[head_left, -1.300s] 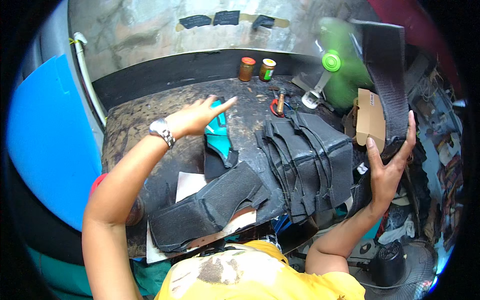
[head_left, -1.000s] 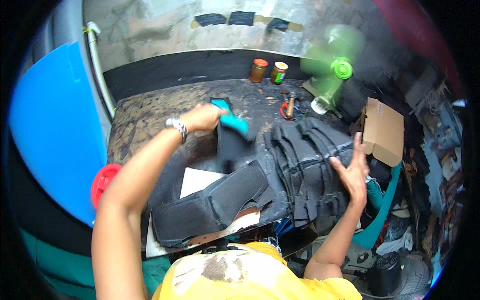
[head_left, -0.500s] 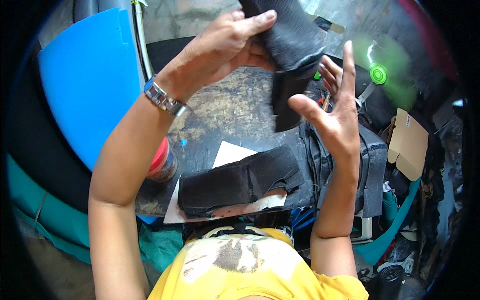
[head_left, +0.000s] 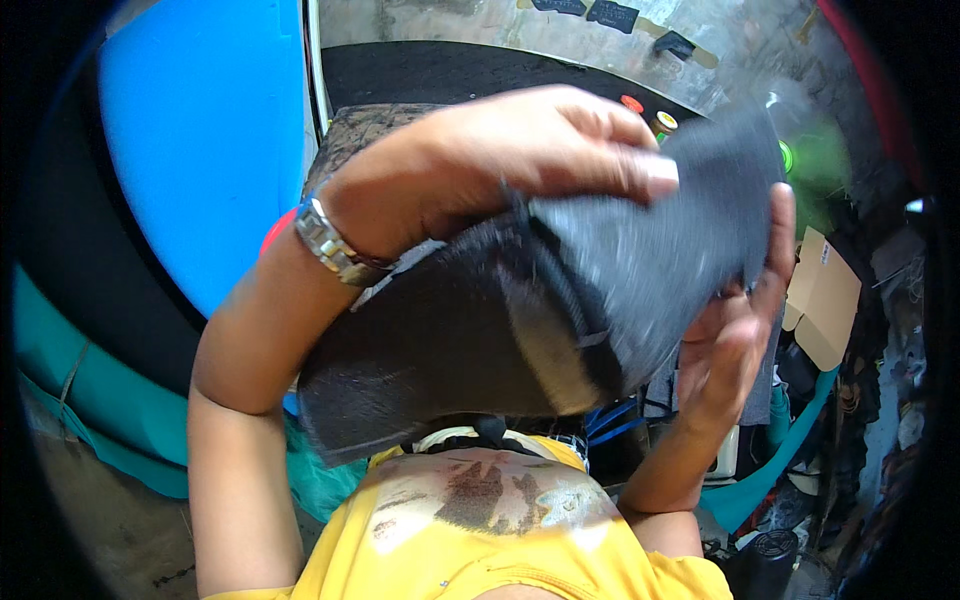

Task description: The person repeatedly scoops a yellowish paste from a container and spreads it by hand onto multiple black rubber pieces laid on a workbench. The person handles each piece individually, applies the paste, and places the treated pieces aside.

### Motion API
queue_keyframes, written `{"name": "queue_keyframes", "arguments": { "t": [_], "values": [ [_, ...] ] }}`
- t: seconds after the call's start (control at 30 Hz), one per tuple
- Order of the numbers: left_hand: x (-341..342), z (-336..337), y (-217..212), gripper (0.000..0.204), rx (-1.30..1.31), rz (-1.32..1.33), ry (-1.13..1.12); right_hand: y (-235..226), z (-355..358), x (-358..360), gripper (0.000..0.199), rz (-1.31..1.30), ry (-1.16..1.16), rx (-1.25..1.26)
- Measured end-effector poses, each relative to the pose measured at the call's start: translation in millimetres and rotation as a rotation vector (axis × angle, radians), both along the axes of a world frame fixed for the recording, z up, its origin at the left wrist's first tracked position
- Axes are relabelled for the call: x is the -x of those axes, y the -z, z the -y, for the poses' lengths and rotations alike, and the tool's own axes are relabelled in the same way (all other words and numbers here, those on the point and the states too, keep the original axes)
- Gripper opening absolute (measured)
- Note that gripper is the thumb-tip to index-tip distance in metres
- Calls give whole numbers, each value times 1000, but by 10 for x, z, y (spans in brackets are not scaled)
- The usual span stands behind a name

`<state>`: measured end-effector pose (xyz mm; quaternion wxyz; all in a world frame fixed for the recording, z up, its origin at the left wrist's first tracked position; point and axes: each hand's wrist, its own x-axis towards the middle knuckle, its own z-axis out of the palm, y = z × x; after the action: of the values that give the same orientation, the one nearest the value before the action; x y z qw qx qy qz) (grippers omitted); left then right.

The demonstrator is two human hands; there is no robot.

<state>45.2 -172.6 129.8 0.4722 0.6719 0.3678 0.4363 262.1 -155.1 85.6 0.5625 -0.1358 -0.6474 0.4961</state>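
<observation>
Head view, close up: the left hand (head_left: 500,160) is clenched over the top edge of a dark padded fabric piece (head_left: 520,320), fingers curled across it toward the upper right of the frame, a fingertip (head_left: 655,175) pressing on the cloth. A metal wristwatch (head_left: 330,240) sits on that wrist at centre left. The right hand (head_left: 735,330) comes up from the lower right, palm against the right side of the same piece, fingers reaching up along its edge; its grip is only partly seen, since the fabric covers the thumb side, so whether it pinches or merely props the cloth is unclear.

The fabric piece fills the middle of the frame, held up near the camera. Its long axis runs on a slant from lower left to upper right, the broad frayed end pointing to the lower left, the greyer end to the upper right. That upper part is blurred.

Below lies the person's yellow shirt (head_left: 480,530). A blue panel (head_left: 200,140) fills the upper left. The tabletop (head_left: 350,135) shows only as a sliver above the left wrist; the rest is hidden behind hands and cloth. Two small jars (head_left: 650,115) peek over the fingers, a green fan (head_left: 810,160) is blurred at upper right, and a cardboard box (head_left: 825,295) sits at right.
</observation>
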Motion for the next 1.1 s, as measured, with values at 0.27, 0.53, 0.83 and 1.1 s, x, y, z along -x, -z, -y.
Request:
{"name": "queue_keyframes", "arguments": {
  "t": [0.27, 0.53, 0.83, 1.1],
  "values": [
    [-31, -18, 760, 69, -63, -648, -484, 1187, -201, -54, 49, 365, 191, 307],
    [-207, 819, 1680, 118, -258, -968, -543, 1238, -398, -576, 64, 961, 19, 370],
    [66, 789, 1839, 130, -3, -926, -377, 1761, -649, -332, 107, 1036, 134, -336],
    [435, 895, 1750, 134, 68, -824, -400, 1872, -555, 9, 102, 1079, 196, -458]
  ]
}}
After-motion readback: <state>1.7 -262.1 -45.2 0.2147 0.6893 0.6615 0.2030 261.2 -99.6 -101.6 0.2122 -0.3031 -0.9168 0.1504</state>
